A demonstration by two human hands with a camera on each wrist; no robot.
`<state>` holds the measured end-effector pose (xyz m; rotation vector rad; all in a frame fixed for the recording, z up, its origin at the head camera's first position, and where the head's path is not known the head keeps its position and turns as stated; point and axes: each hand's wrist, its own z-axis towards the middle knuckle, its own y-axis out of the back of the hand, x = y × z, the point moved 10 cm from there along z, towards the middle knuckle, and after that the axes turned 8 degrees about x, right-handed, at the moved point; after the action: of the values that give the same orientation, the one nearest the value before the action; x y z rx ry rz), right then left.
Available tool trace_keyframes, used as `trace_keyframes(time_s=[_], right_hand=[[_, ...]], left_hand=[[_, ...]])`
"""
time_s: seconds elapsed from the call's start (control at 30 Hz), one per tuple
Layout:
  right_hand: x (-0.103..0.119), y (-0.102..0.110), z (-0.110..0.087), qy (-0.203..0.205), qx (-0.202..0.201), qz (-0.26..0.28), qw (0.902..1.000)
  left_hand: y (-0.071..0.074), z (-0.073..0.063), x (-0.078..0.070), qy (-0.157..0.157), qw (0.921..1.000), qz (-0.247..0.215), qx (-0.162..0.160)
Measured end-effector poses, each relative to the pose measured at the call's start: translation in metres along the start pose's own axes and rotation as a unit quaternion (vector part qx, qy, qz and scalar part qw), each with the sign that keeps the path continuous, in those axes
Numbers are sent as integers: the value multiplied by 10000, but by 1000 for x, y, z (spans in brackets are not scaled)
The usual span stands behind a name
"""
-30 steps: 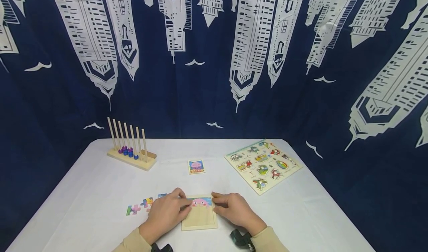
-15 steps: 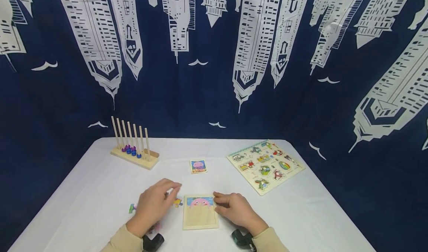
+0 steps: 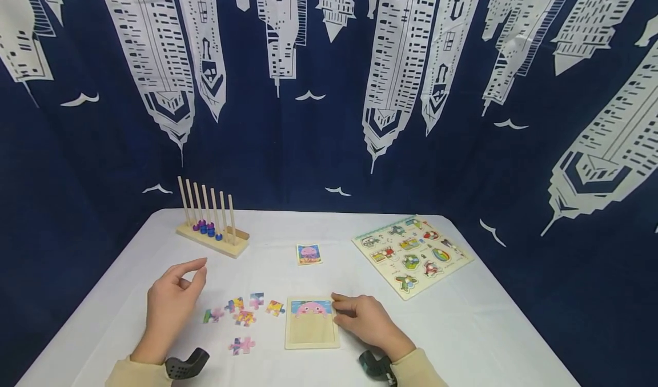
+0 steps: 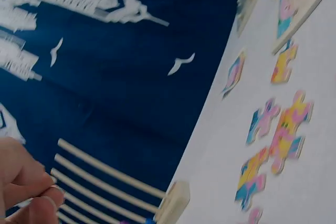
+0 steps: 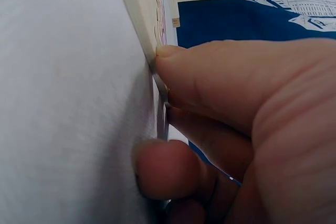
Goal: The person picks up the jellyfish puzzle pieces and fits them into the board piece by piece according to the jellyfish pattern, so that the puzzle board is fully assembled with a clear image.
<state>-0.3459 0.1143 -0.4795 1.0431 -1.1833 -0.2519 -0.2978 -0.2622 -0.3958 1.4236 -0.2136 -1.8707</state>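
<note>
Head view: the wooden tray (image 3: pixel 312 335) lies flat, near centre, its far strip filled; the right hand (image 3: pixel 366 318) holds its right edge with bent fingers and thumb, probably to steady it. The left hand (image 3: pixel 171 304) hovers at left, loosely curled, no piece visible between its fingertips. Loose puzzle pieces (image 3: pixel 245 318) lie left of the tray, presumably for easy reach.

The head view is looking forward and down—both tilted, nearer wrist views are sharing the puzzle tray (image 3: pixel 311 332).
</note>
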Motion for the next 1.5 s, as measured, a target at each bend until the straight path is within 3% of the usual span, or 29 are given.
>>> trace_keyframes(time_s=[0.13, 0.23, 0.33, 0.47, 0.7, 0.87, 0.97, 1.2, 1.5], right_hand=[[0, 0, 0, -15, 18, 16, 10000], [0, 0, -1, -12, 23, 41, 10000], [1, 0, 0, -7, 28, 54, 10000], [0, -1, 0, -18, 35, 34, 10000], [0, -2, 0, -24, 33, 31, 10000], [1, -1, 0, -29, 35, 39, 10000], [1, -1, 0, -20, 28, 36, 10000], [0, -1, -1, -24, 23, 83, 10000], [0, 0, -1, -16, 9, 58, 10000]], left_hand=[[-5, 0, 19, 506, 9938, 651, 745], [-15, -3, 28, 629, 9805, 1260, 1370], [-23, -5, 36, 817, 9674, 1604, 1779], [-31, -7, 42, 971, 9557, 1797, 2117], [-39, -9, 45, 948, 9458, 2009, 2368], [-45, -13, 49, 988, 9344, 2139, 2671], [-48, -14, 50, 941, 9335, 2102, 2747], [-52, -14, 43, 724, 9402, 2042, 2630], [-70, -22, 18, 82, 9552, 1970, 2207]])
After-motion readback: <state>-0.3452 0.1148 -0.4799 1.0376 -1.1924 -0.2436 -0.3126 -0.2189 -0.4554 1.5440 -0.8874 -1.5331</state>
